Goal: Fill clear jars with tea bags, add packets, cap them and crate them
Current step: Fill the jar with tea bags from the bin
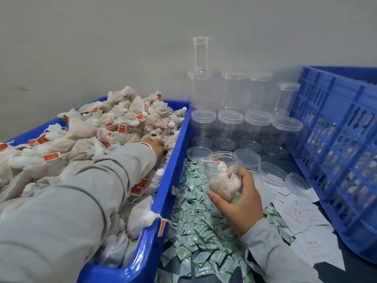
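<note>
The right hand grips an open clear jar, tilted with its mouth up and leftward — toward the blue tray heaped with tea bags. The left hand is buried in that heap, curled fingers apparently pinching a bag, just beside the jar. Red tags and green packets carry print too blurred to read.

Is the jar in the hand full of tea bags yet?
Not full. The jar holds a few tea bags low down; its top part is clear and uncapped.
</note>
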`<state>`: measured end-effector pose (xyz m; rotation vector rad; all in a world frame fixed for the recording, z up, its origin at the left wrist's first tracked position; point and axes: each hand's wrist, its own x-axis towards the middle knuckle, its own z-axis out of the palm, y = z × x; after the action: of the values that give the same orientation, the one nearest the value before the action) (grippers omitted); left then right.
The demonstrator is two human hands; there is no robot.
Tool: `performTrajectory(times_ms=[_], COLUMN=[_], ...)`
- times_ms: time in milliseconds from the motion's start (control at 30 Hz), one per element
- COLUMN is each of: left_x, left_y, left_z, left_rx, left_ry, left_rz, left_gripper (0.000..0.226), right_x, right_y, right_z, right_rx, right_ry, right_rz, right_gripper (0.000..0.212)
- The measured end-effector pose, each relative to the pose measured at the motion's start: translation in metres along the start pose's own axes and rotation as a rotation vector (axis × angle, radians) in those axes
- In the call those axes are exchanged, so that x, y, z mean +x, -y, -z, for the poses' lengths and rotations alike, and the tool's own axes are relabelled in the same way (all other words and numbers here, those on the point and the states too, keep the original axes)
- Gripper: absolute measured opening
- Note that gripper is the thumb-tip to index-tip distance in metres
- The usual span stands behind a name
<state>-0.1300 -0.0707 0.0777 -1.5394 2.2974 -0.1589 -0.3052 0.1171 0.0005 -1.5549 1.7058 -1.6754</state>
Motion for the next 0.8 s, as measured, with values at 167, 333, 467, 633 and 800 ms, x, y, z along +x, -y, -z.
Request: performTrajectory(times_ms=[167,333,467,633,800], left_x=[-0.008,-0.015,-0.017,-0.016,-0.02], left_y=[-0.003,0.001,0.012,0.021,0.025], left_z=[0.011,0.017,0.012,0.015,0.022], left_rx=[0.02,-0.171,-0.294,-0.248,-0.203], left_ry=[-0.114,-0.248,-0.314,-0.25,-0.258], left_rz=[-0.013,0.053,0.21,0.254,0.337], left_gripper=[0.038,0.026,0.04,0.037,0.038], right_x=[0.001,0.001,0.002,0.001,0.001], right_y=[0.0,-0.002,-0.002,-0.001,-0.002], right_z=[-0.001,0.0,0.0,0.0,0.001], right_rx=[0.004,-0.005,-0.013,-0.009,-0.004], right_ry=[0.009,0.014,0.019,0.02,0.019], right_rz=[-0.008,-0.016,-0.012,-0.021,-0.035], right_gripper=[0.081,0.083,0.082,0.081,0.084])
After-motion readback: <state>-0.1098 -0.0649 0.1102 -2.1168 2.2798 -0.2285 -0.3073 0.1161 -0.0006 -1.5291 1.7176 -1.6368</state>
